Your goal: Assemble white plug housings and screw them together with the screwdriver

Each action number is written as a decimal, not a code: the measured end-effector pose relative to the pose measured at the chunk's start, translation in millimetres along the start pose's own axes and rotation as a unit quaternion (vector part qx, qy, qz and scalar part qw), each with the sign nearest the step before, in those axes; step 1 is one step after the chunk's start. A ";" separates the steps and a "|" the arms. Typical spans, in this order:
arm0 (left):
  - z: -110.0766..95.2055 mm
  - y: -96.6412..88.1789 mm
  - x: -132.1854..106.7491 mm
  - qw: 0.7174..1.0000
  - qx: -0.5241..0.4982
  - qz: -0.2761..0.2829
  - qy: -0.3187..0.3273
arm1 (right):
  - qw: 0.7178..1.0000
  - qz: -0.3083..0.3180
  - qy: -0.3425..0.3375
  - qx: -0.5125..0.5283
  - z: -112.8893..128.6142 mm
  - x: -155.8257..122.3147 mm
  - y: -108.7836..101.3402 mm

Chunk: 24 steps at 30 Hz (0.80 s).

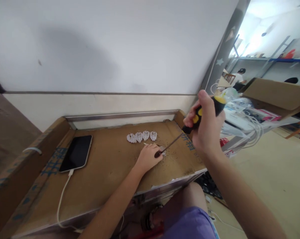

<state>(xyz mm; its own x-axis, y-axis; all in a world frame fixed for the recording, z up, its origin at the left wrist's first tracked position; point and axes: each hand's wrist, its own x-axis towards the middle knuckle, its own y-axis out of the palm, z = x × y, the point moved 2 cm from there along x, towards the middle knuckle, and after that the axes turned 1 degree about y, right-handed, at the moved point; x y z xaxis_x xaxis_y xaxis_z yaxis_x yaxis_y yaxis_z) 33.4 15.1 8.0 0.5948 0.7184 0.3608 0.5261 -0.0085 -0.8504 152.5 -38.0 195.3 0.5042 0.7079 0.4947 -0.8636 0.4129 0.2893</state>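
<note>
My right hand (207, 126) is raised and closed around the black-and-yellow handle of a screwdriver (219, 105). Its long metal shaft slants down and left toward my left hand (148, 156). That hand lies low on the cardboard, fingers bent and pressed around a clear plastic plug piece (164, 152), mostly hidden by the fingers. A small dark brown oval (157, 154) shows by the thumb where the shaft ends; I cannot make out what it is. Behind the fingers, several clear plastic plugs (139, 136) with metal pins stand in a row.
Cardboard (107, 172) covers the work surface, with dark crumbs around my left hand. A phone (77, 153) on a white cable (62, 199) lies at left. At right, a side table holds plastic bags, cables (254, 132) and an open carton (276, 94). Someone (238, 78) sits farther back.
</note>
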 end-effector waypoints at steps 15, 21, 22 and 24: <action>0.7 1.3 -1.7 1.000 0.001 0.001 -0.001 | 0.895 0.235 -0.214 -0.314 36.1 24.4 9.4; 0.0 1.0 -1.9 1.000 0.000 0.000 -0.004 | 0.842 0.371 -0.170 -0.353 59.4 37.6 14.7; -0.2 0.8 -1.7 1.000 0.000 0.001 -0.005 | 0.842 0.388 -0.156 -0.341 61.4 37.3 15.7; -0.7 0.3 -1.1 1.000 0.000 0.003 -0.006 | 0.849 0.387 -0.138 -0.331 63.7 35.5 17.5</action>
<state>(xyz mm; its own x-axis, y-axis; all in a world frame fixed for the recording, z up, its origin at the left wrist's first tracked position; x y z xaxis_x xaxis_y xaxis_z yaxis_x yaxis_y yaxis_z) 33.3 13.9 7.6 0.5899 0.7269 0.3518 0.5230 -0.0120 -0.8523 155.4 -42.2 270.2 -0.3136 0.7907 0.5258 -0.7006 0.1811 -0.6902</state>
